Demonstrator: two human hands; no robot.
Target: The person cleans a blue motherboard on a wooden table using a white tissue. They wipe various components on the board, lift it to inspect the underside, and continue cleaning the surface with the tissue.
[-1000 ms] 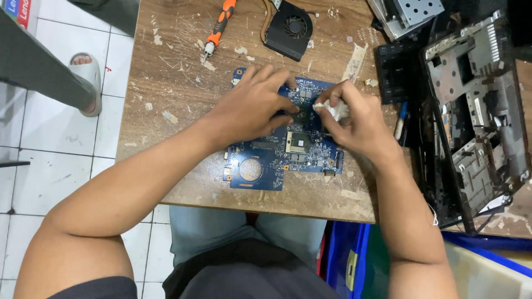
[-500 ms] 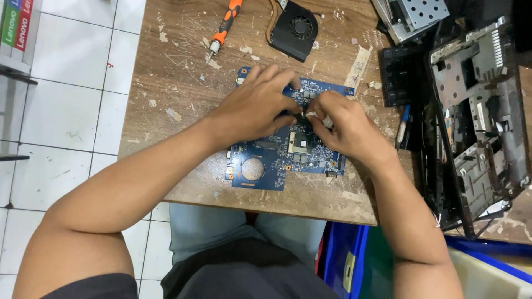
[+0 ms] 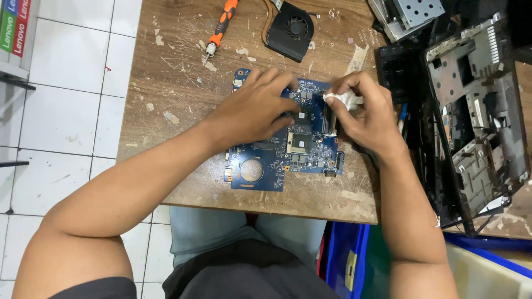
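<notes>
1. Circuit board (image 3: 288,152): a blue laptop board, lying flat near the front edge of a worn wooden table (image 3: 166,99), directly in front of the seated person.
2. The left hand (image 3: 252,111) rests palm-down on the upper left part of the board, fingers spread and reaching toward its top edge. The hand presses on the board rather than gripping it; nothing is held in it.
3. The right hand (image 3: 366,113) sits at the board's upper right corner, with its fingers pinched together on a small white wad of cloth or tissue (image 3: 344,99). The wad touches the top right edge of the board.
4. The two hands are close together, with a narrow strip of board showing between them. The lower half of the board, with a square silver chip socket (image 3: 299,143) and a round coin battery (image 3: 251,170), lies uncovered below both hands.
5. Behind the hands, farther back on the table, lies a black cooling fan (image 3: 291,29), and to its left an orange-handled screwdriver (image 3: 220,27), both well apart from the board.
6. To the person's right, just beside the table, stands an opened black laptop shell (image 3: 482,122).
</notes>
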